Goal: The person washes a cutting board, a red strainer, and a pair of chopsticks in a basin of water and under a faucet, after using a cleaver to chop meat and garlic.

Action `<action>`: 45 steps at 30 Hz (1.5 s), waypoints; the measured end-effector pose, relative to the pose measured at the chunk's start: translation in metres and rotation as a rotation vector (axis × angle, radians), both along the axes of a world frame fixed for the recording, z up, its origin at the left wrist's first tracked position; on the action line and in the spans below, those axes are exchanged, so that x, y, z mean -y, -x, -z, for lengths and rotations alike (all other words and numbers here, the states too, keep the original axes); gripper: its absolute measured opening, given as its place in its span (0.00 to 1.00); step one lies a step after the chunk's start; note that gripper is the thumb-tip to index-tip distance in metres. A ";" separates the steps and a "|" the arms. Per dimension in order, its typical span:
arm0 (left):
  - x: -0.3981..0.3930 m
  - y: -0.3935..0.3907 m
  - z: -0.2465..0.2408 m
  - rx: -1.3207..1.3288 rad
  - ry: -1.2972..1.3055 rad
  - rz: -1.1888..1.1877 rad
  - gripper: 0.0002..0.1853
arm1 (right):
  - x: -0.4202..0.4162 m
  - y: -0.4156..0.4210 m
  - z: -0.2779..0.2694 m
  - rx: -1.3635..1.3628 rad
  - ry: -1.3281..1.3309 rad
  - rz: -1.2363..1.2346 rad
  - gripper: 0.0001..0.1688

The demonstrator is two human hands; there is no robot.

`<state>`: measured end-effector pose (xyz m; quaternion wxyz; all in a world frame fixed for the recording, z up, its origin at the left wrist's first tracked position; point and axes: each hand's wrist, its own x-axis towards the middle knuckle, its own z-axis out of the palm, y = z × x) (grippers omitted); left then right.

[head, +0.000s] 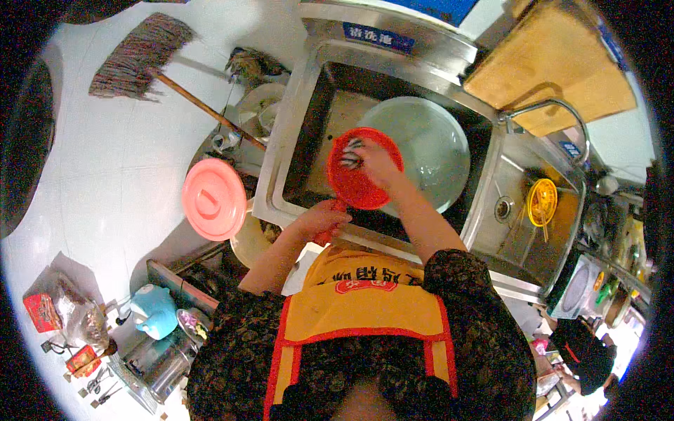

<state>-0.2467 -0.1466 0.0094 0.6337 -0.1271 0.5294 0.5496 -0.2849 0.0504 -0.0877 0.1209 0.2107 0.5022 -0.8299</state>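
Observation:
My left hand (319, 221) is closed around the handle of a red plastic scoop (376, 197) at the front edge of a steel sink (268, 173). The scoop's round bowl is over the sink and overlaps a large pale basin (432, 137) that stands in it. My right hand (371, 160) reaches into the scoop, its fingers at some silvery, dark-striped pieces (351, 153). Blur hides what these are and whether the fingers grip them.
A second sink on the right holds a yellow basket (542, 202) near a drain (504, 208). A curved faucet (566, 102) rises behind it. At the left are a pink lid (214, 199) and a broom (142, 58). Another person (582, 350) is at lower right.

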 end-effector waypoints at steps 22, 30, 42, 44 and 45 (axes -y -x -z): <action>0.031 -0.022 0.019 -0.520 0.254 0.265 0.14 | 0.012 -0.006 0.026 -0.256 -1.586 -0.907 0.20; 0.021 -0.006 -0.011 -0.304 0.295 0.221 0.12 | 0.062 -0.035 0.017 -0.224 -1.150 -0.974 0.19; 0.035 -0.036 0.087 -0.444 0.163 -0.021 0.15 | 0.012 -0.033 0.048 -0.073 -1.376 -0.942 0.21; 0.038 -0.040 0.110 -0.414 0.112 -0.030 0.14 | 0.033 -0.038 0.033 -0.131 -1.258 -0.945 0.24; 0.036 -0.038 0.110 -0.382 0.105 -0.015 0.14 | 0.041 -0.037 0.030 -0.127 -1.186 -0.899 0.25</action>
